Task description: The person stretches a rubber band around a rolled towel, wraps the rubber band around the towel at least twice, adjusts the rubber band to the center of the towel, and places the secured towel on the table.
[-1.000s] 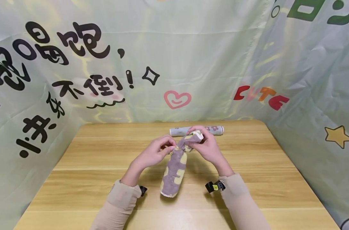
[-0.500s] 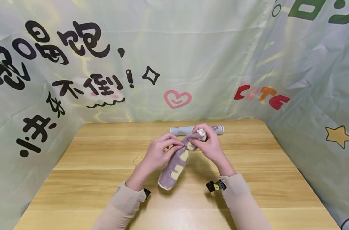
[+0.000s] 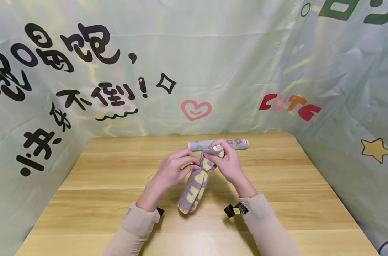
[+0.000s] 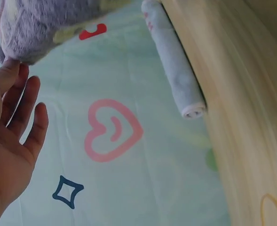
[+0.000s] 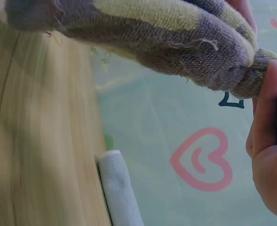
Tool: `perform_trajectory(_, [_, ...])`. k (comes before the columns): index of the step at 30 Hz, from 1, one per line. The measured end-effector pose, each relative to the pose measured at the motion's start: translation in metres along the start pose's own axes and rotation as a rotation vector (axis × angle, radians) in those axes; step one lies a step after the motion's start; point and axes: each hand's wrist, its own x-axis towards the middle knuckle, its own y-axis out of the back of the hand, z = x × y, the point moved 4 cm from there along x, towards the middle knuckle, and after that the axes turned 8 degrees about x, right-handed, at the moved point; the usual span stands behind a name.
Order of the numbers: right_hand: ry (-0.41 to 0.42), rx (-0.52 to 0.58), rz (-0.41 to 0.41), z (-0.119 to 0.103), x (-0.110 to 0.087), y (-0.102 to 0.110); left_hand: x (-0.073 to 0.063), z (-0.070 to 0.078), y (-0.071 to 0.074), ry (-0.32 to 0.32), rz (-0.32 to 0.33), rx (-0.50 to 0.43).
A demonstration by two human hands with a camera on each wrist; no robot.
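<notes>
Purple towel (image 5: 185, 59) shows loose threads (image 5: 214, 43) only in right-wrist view.

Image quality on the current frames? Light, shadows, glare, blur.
Head: fairly even light, soft shadows on the table, pale glare toward its near side. Left wrist: slightly soft overall, table grain smeared, left hand readable. Right wrist: dimmer, purple-and-yellow towel shaded underneath, loose threads visible.
</notes>
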Motion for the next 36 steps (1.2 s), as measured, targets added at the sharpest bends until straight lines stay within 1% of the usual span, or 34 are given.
perform_trajectory(4, [0.013,-0.004,0.014,0.001,-0.001,-0.002,0.001,0.002,-0.003,0.009,-0.066,0.0])
perform_trajectory(10, [0.012,0.011,0.069,0.005,0.0,-0.001,0.001,0.007,-0.01,0.05,-0.157,-0.026])
perform_trajectory(14, [0.004,0.039,0.158,0.01,0.003,0.004,0.002,0.012,-0.016,0.086,-0.223,-0.011])
perform_trajectory(18, [-0.032,0.07,0.277,0.017,0.006,0.016,0.003,0.019,-0.023,0.087,-0.304,0.006])
perform_trajectory(20, [-0.053,0.087,0.309,0.019,0.007,0.021,0.003,0.022,-0.026,0.094,-0.328,0.0])
perform_trajectory(21, [-0.064,0.091,0.317,0.02,0.007,0.023,0.002,0.022,-0.027,0.108,-0.334,-0.011])
perform_trajectory(24, [-0.095,0.105,0.3,0.02,0.007,0.025,0.001,0.018,-0.027,0.148,-0.333,-0.059])
perform_trajectory(26, [-0.102,0.108,0.26,0.02,0.007,0.023,-0.001,0.013,-0.025,0.17,-0.315,-0.094])
perform_trajectory(28, [-0.089,0.11,0.21,0.018,0.007,0.022,-0.002,0.008,-0.022,0.174,-0.294,-0.111])
perform_trajectory(32, [-0.019,0.071,0.102,0.012,0.007,0.021,-0.003,0.001,-0.014,0.169,-0.249,-0.128])
perform_trajectory(34, [0.019,0.063,0.053,0.008,0.006,0.022,-0.004,-0.003,-0.011,0.17,-0.234,-0.159])
perform_trajectory(36, [0.063,0.066,0.002,0.004,0.005,0.023,-0.005,-0.007,-0.009,0.186,-0.224,-0.211])
